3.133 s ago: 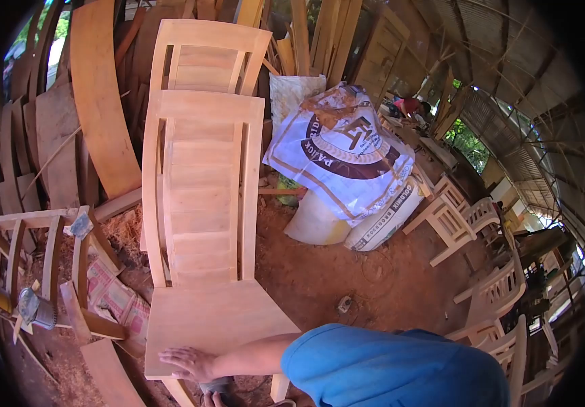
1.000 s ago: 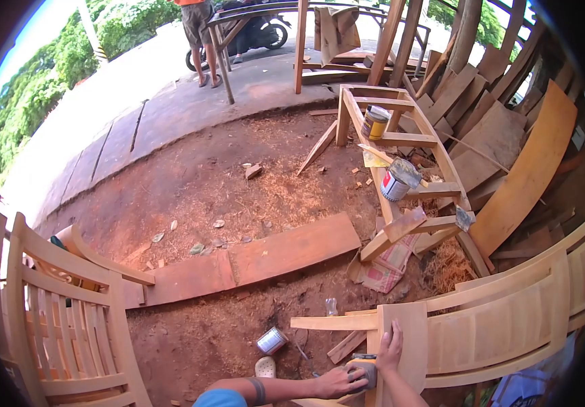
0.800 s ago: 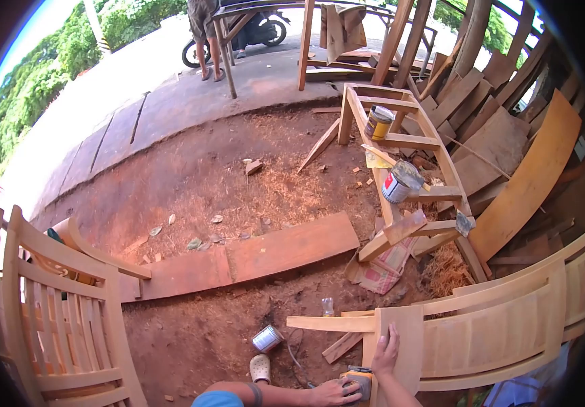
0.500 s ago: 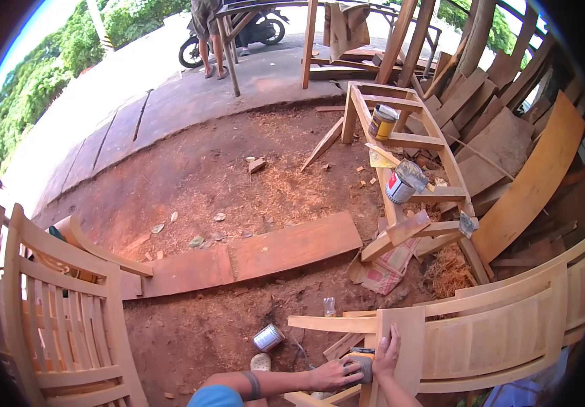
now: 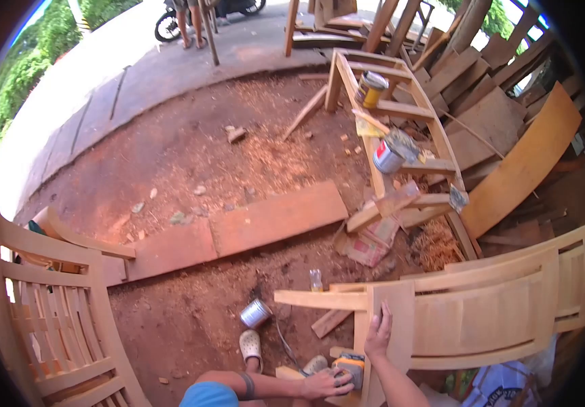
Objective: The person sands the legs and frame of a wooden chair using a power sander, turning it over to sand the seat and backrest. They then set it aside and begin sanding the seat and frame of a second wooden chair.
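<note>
My left hand [image 5: 330, 383] is closed over an orange and grey power sander [image 5: 352, 365], pressed against the pale wooden end piece of a chair. My right hand [image 5: 379, 332] lies with fingers stretched out along the broad board [image 5: 393, 305] of that unfinished chair [image 5: 482, 315], just right of the sander. The chair lies on its side, its slatted panel reaching to the right. A cord [image 5: 284, 342] runs over the ground left of the sander. The sander's underside is hidden.
A tipped can [image 5: 256, 313] and a small bottle [image 5: 315, 280] are near the chair. A slatted chair [image 5: 55, 298] stands left. Long planks [image 5: 279, 220] lie ahead. Paint cans [image 5: 389, 152] sit on a wooden frame [image 5: 435, 132]. A person's legs [image 5: 189, 27] show beside a motorbike.
The view has shifted, so most things sit higher and further left. My left hand and the sander have moved nearer to me along the chair piece. My right hand stays on the board.
</note>
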{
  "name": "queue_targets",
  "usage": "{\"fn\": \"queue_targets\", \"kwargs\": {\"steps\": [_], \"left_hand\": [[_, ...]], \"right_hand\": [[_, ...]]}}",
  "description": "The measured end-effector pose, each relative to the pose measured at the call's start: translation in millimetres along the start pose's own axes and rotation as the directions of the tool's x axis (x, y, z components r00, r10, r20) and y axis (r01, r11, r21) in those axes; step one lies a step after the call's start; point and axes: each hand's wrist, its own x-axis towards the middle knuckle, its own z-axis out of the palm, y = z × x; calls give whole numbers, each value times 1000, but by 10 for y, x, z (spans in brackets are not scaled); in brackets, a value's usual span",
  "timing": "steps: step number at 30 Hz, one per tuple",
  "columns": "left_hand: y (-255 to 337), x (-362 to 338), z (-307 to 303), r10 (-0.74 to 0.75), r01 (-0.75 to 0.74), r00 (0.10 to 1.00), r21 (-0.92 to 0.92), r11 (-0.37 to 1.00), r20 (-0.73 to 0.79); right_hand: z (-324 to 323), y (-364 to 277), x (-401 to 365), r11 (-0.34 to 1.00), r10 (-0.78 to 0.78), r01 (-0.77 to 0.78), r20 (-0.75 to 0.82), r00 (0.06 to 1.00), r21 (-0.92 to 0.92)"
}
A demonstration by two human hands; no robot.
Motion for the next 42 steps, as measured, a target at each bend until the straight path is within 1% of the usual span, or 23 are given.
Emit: {"fn": "queue_targets", "kwargs": {"steps": [1, 2, 3, 4, 5, 7, 9, 10, 11, 14, 15, 17, 18, 19, 22, 24, 28, 31, 34, 37, 40, 42], "left_hand": [[12, -13, 8, 0, 0, 999, -2, 1000, -43], [50, 22, 34, -40, 40, 990, -5, 999, -135], [66, 72, -21, -60, 59, 980, -11, 998, -192], [52, 46, -81, -47, 46, 996, -8, 999, -72], [66, 47, -56, -61, 61, 992, -1, 998, -113], [78, 58, -116, -66, 69, 993, 28, 997, -100], [110, 66, -165, -88, 88, 996, 43, 995, 0], [122, 73, -176, -99, 100, 995, 38, 994, -16], [112, 87, -179, -93, 95, 993, 18, 995, -76], [43, 99, -234, -105, 107, 991, 32, 994, -78], [20, 93, -213, -126, 128, 991, 42, 991, -45], [-148, 136, -317, -130, 132, 990, 30, 991, -57], [-246, 174, -410, -133, 133, 991, -2, 991, -19], [-344, 205, -504, -136, 136, 991, -46, 990, -12], [-585, 262, -615, -141, 136, 985, -48, 990, -103], [-707, 295, -636, -137, 129, 980, -66, 989, -141], [-823, 330, -691, -122, 121, 986, -12, 993, -115], [-872, 330, -714, -137, 134, 982, -35, 990, -128], [-913, 334, -704, -137, 134, 970, -33, 990, -203], [-976, 339, -712, -143, 138, 964, -35, 990, -224], [-1043, 350, -729, -140, 135, 961, -37, 990, -237], [-1061, 354, -747, -135, 130, 962, -36, 991, -238]], "right_hand": [[1, 17, 5, 1000, 15, -15, 5, 1000, 23], [-14, -10, 8, 1000, 14, -14, 13, 1000, 25], [-9, 12, 23, 1000, -6, 5, 16, 1000, 21], [-14, 45, 11, 1000, -2, 2, 26, 1000, 0], [-20, 27, 13, 1000, -1, 2, 32, 999, -13], [-18, 48, 20, 1000, -11, 13, 45, 999, -26], [-21, 48, 9, 1000, 7, -5, 69, 998, -26], [-12, 43, 29, 1000, 3, -1, 79, 997, -21], [-25, 35, 20, 999, 11, -8, 93, 996, -34], [-37, 16, 28, 998, 13, -6, 118, 993, -59], [-37, 15, 27, 998, 8, 0, 124, 992, -63], [-26, 54, 36, 999, 4, 3, 135, 991, -52], [-25, 86, 32, 999, 10, -4, 141, 990, -38], [-27, 113, 22, 1000, 17, -14, 146, 989, -24], [-17, 105, 36, 996, 66, -73, 152, 986, 46], [-13, 101, 52, 997, 54, -62, 167, 985, 49], [-21, 51, 35, 998, 64, -67, 174, 983, 15], [-14, 79, 40, 976, 118, -152, 212, 970, 156], [11, -110, 12, 943, 216, -262, 221, 951, 207], [-17, -24, 18, 931, 202, -266, 254, 946, 248], [-35, -49, 21, 961, 162, -211, 257, 953, 177], [-41, -47, 23, 963, 157, -207, 263, 952, 174]]}}
